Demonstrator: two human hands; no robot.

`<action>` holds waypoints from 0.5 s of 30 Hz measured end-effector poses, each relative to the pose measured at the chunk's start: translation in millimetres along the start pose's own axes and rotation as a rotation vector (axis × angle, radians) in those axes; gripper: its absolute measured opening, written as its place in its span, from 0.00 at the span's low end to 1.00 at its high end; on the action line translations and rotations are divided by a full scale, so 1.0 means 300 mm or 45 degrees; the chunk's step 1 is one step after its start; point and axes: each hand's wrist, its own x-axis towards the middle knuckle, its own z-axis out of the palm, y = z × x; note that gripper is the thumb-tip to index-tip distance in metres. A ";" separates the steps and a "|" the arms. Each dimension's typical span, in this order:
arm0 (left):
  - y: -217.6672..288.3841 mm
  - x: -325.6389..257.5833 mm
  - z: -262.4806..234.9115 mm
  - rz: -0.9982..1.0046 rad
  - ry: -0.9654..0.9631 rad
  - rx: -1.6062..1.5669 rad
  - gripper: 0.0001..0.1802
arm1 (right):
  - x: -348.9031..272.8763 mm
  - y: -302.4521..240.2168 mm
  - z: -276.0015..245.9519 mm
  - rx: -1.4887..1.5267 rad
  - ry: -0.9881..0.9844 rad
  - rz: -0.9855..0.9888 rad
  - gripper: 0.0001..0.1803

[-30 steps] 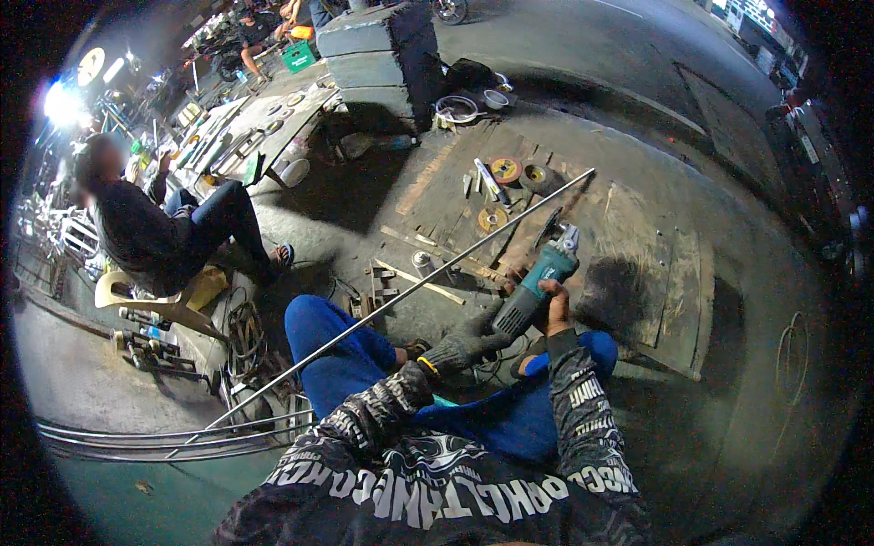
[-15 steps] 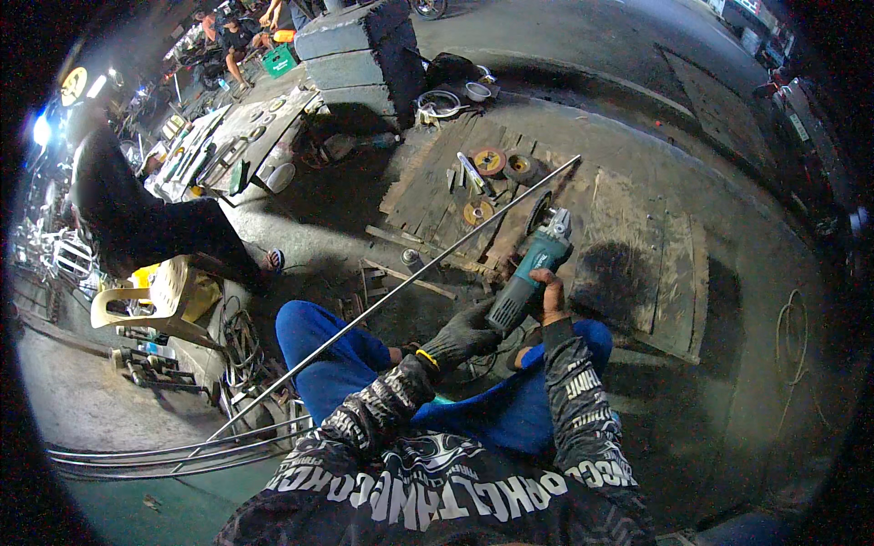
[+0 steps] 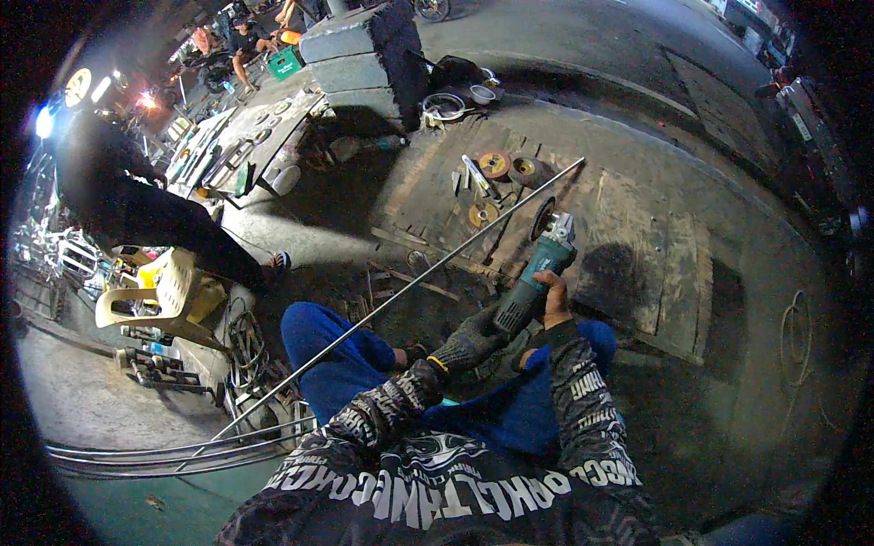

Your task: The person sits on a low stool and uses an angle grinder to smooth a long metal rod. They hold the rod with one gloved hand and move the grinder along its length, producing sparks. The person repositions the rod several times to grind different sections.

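An angle grinder [image 3: 539,268] with a green body and a dark disc [image 3: 543,218] is held in front of me, its disc end pointing away. My left hand [image 3: 473,341], in a dark knit glove, is wrapped round the rear of its body. My bare right hand [image 3: 553,298] grips the body from the right side, closer to the head. A long thin metal rod [image 3: 410,284] slants across my left leg, its far end above the wooden board [image 3: 628,205]. The disc is just right of the rod; whether they touch I cannot tell.
On the board lie several grinding discs [image 3: 494,166] and a marker-like stick [image 3: 480,176]. Several more metal rods [image 3: 182,460] lie at lower left. A plastic chair [image 3: 168,296] and a person in dark clothes [image 3: 155,205] are at left. Beyond stands a concrete block [image 3: 355,68].
The grinder has turned slightly in my hands, its disc now showing more edge-on beside the rod. Both hands keep their grip. Bright orange sparks have appeared at far left, beyond the person.
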 end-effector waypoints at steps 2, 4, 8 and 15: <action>-0.036 0.009 0.003 -0.015 -0.013 -0.019 0.35 | -0.038 -0.025 0.063 -0.054 0.047 0.051 0.14; -0.054 0.021 0.013 -0.028 -0.021 -0.042 0.34 | -0.057 -0.036 0.103 -0.059 0.135 0.004 0.15; -0.010 0.011 -0.006 -0.027 -0.087 0.150 0.32 | -0.057 -0.055 0.108 -0.035 0.179 0.059 0.14; 0.150 -0.190 -0.182 0.246 0.493 1.563 0.35 | -0.087 -0.071 0.138 -0.174 0.314 -0.330 0.12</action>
